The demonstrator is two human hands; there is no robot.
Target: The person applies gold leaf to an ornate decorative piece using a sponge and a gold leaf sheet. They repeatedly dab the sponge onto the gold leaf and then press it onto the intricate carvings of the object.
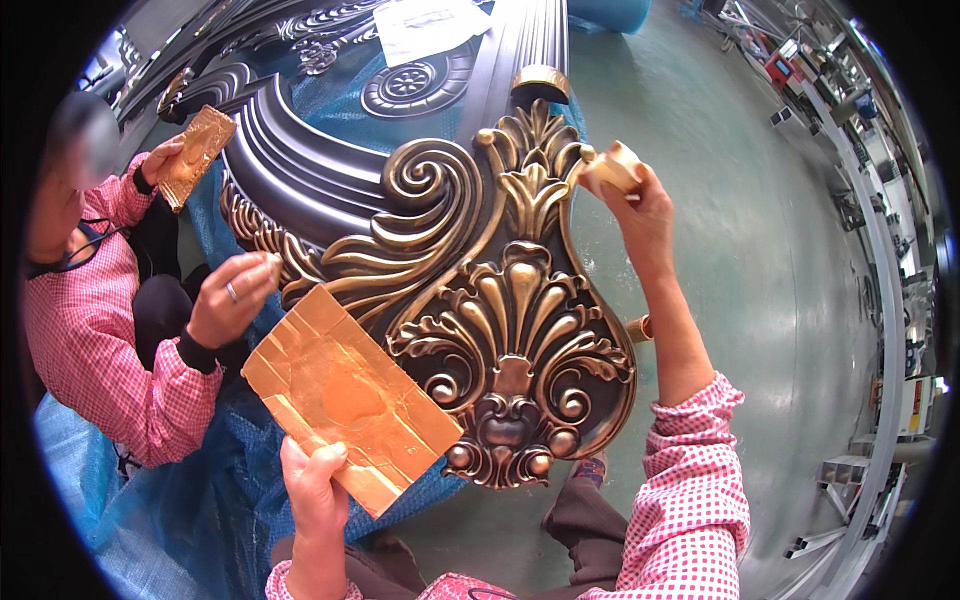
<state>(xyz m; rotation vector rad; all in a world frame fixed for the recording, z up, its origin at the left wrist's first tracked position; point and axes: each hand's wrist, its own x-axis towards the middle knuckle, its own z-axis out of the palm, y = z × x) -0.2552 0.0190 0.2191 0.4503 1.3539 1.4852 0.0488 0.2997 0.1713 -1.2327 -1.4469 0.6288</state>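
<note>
My left hand [316, 488] grips the lower edge of a flat cardboard piece [340, 385] smeared with gold paint, thumb on top. The card is tilted beside a large dark carved ornament [522, 300] with gold-tinted shells, leaves and scrolls. In my right hand [648, 220], fingers closed, is a small pale pad [614, 168] with gold stains, perhaps sponge or folded cloth. It is at the ornament's upper right edge, by the leaf tips; whether it touches them I cannot tell.
At the left a co-worker [120, 330] holds another gold-smeared card [198, 155] and reaches to the carved leaves. Blue bubble wrap [230, 470] lies beneath the dark mouldings [310, 165]. A white paper [425, 28] rests at the back. Metal racks [850, 200] line the far right.
</note>
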